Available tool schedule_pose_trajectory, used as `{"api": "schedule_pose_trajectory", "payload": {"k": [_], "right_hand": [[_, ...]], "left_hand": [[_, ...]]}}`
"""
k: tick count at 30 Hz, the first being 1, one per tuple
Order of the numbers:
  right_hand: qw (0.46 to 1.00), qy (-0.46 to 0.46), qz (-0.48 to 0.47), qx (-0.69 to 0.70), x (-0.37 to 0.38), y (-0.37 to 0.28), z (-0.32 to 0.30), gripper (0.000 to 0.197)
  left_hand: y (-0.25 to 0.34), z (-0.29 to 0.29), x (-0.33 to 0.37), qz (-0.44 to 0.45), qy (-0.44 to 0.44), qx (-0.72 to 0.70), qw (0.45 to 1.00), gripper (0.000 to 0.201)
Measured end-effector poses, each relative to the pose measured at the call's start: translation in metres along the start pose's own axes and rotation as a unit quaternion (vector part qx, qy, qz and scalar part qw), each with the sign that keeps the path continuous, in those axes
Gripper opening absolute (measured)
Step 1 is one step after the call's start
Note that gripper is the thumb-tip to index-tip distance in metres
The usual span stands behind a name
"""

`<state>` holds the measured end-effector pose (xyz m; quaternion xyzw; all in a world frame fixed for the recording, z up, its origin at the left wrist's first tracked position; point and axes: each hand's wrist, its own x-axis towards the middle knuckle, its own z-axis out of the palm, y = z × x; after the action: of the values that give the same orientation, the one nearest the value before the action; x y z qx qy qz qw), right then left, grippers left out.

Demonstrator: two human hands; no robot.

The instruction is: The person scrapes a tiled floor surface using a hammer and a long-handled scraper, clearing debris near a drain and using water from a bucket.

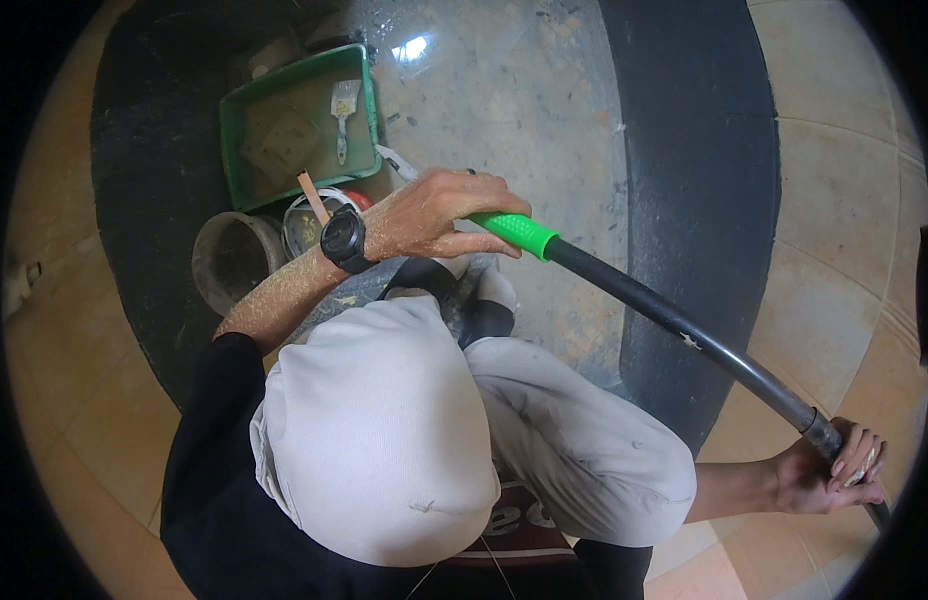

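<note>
A black telescopic pole (664, 315) with a bright green textured grip (519, 234) slants from the middle of the head view down to the lower right. My left hand (442, 213), with a black watch at the wrist and pale specks along the forearm, closes over the green end. Farther down, beside a joint in the pole, the fingers of my right hand (832, 470) wrap round the shaft. The pole's far end is cut off at the picture's edge. My knees, in light grey trousers, fill the lower middle.
A green tray (230, 150) of murky liquid holds a paintbrush (343, 118). Nearer stand a greyish bucket (220, 262) and a small pail with a wooden stick (312, 196) in it. Wet grey floor (554, 130) lies ahead, bordered by black bands (694, 180) and beige tiles (834, 190).
</note>
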<state>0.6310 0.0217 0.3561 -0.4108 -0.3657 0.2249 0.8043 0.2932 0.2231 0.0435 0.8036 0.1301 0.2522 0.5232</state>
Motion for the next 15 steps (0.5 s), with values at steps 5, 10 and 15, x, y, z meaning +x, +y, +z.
{"api": "schedule_pose_trajectory", "payload": {"k": [5,10,15], "right_hand": [[0.998,0.004,0.046,-0.047,-0.004,0.009,0.008,0.049],[0.963,-0.11,0.066,-0.235,-0.013,0.066,0.041,0.061],[0.981,-0.148,0.073,-0.099,-0.013,0.067,0.056,0.046]], "left_hand": [[0.006,-0.002,0.012,0.04,0.044,0.024,0.998,0.043],[0.033,-0.007,0.034,0.019,0.034,-0.105,0.994,0.054],[0.046,-0.011,0.044,0.047,0.014,-0.147,0.988,0.064]]}}
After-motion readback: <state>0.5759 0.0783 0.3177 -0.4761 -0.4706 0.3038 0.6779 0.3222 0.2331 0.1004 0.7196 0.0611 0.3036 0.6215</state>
